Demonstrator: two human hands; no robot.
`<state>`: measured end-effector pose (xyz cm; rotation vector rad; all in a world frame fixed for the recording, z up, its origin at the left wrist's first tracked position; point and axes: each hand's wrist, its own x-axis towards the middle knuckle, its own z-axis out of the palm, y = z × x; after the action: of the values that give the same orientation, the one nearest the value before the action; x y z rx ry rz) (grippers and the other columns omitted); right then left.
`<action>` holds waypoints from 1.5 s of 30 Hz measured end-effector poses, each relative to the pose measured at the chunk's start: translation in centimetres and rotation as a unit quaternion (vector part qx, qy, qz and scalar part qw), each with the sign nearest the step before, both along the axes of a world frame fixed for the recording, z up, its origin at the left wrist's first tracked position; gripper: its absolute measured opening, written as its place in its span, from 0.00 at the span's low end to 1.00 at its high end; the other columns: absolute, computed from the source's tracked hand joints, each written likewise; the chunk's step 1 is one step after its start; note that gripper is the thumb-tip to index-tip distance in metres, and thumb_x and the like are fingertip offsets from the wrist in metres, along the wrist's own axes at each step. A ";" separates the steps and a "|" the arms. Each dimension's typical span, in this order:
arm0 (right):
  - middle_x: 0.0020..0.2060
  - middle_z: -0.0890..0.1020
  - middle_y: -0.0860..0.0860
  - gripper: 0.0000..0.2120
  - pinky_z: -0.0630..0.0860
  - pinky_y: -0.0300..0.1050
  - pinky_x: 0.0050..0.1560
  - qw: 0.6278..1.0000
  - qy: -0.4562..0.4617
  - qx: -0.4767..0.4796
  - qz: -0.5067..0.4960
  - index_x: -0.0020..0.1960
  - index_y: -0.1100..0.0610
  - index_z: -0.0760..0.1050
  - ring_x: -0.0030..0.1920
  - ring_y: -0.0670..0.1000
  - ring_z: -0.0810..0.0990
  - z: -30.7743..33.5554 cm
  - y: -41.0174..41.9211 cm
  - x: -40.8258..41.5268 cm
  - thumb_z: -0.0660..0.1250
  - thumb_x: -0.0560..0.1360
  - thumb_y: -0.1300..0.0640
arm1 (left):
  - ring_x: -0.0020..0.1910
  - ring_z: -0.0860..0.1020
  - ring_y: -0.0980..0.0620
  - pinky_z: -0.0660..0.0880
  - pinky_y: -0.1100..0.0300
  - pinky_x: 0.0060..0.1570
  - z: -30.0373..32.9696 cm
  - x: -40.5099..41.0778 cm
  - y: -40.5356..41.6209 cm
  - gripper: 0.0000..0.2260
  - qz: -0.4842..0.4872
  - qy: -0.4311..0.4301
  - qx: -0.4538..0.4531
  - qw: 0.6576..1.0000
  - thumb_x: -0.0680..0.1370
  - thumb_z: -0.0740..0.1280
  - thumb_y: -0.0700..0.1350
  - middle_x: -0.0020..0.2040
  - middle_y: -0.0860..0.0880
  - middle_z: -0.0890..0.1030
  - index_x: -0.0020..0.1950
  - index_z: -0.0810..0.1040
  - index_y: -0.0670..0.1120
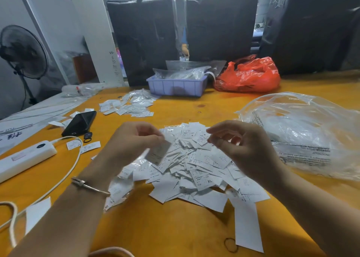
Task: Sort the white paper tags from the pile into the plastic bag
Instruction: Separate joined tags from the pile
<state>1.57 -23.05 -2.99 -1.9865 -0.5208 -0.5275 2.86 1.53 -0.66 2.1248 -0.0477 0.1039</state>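
Your left hand [134, 140] has its fingers [153, 136] curled in, pinching a small tag [158, 152] that hangs below them, blurred and tilted, just above the near-left edge of the pile. Your right hand [241, 145] hovers over the pile's right side with fingers loosely bent and slightly spread; they appear to hold nothing, though the tips are soft with blur.

By the look of it you are in the picking step: one tag is lifted and not yet bagged. The next move calls for carrying it across the pile to the clear plastic bag [303, 132], which lies on the tabletop [175, 227] to your right, well apart from the left hand. You will likely need the right hand to find and hold the bag's mouth, which I cannot make out from here.

The pile of white paper tags [196, 169] sits between your forearms: thin, flat rectangles, printed with fine text and size letters such as S, XS and XL, overlapping loosely and sliding easily. A small crinkled clear bag [118, 192] lies at its left edge. The big bag is thin, glossy, wrinkled film with printed warnings. The tabletop is smooth orange. Farther out lie a second scatter of tags [128, 106], a black phone [79, 123], a white power strip [25, 157] and a lavender plastic bin [177, 86].
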 end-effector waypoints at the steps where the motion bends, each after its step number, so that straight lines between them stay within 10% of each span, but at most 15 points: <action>1: 0.39 0.84 0.45 0.06 0.77 0.44 0.41 0.998 -0.002 -0.059 -0.031 0.49 0.54 0.83 0.39 0.45 0.81 -0.1 -0.3 0.3 0.73 0.72 0.61 | 0.43 0.79 0.52 0.70 0.57 0.39 0.1 0.4 0.8 0.06 0.039 0.014 0.025 0.999 0.75 0.72 0.40 0.38 0.52 0.84 0.39 0.84 0.49; 10: 0.53 0.73 0.40 0.27 0.68 0.40 0.49 0.951 0.148 -0.267 -0.053 0.62 0.45 0.74 0.55 0.42 0.72 -1.2 -1.0 1.4 0.77 0.65 0.45 | 0.42 0.79 0.50 0.78 0.57 0.38 -1.2 1.9 4.0 0.05 0.120 0.090 0.238 0.960 0.73 0.75 0.44 0.41 0.51 0.83 0.38 0.84 0.51; 21: 0.47 0.81 0.47 0.13 0.76 0.44 0.46 0.930 0.101 -0.342 -0.087 0.52 0.50 0.76 0.47 0.48 0.78 -1.5 -1.4 2.1 0.74 0.70 0.50 | 0.47 0.78 0.51 0.78 0.55 0.46 -2.0 2.2 4.0 0.09 0.134 0.049 0.317 0.938 0.71 0.77 0.47 0.46 0.54 0.79 0.49 0.82 0.53; 29: 0.46 0.82 0.46 0.18 0.77 0.46 0.48 0.921 0.076 -0.378 -0.056 0.57 0.49 0.75 0.47 0.49 0.79 -1.1 -1.5 2.0 0.73 0.69 0.46 | 0.39 0.78 0.60 0.71 0.72 0.32 -1.8 0.9 -0.1 0.01 0.006 -0.118 0.141 0.983 0.75 0.73 0.47 0.40 0.57 0.82 0.45 0.83 0.53; 38: 0.33 0.79 0.49 0.07 0.78 0.46 0.39 0.934 0.033 -0.347 -0.073 0.36 0.53 0.73 0.37 0.51 0.79 -1.2 -1.3 1.8 0.69 0.69 0.53 | 0.40 0.81 0.59 0.75 0.70 0.39 -2.7 -0.3 -2.7 0.02 -0.190 -0.017 0.047 0.980 0.76 0.73 0.45 0.40 0.53 0.85 0.47 0.85 0.50; 45: 0.35 0.79 0.46 0.12 0.75 0.43 0.38 0.925 0.043 -0.373 -0.054 0.38 0.52 0.73 0.38 0.48 0.77 -1.0 -1.4 1.7 0.74 0.67 0.47 | 0.42 0.83 0.57 0.75 0.69 0.39 -2.9 -0.4 -2.9 0.03 -0.208 0.014 0.041 0.977 0.77 0.72 0.44 0.42 0.51 0.86 0.48 0.85 0.49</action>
<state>3.29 -24.42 -3.96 -2.7640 -0.6173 -0.3236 2.50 -1.41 -3.56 2.1512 -0.4839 -0.1788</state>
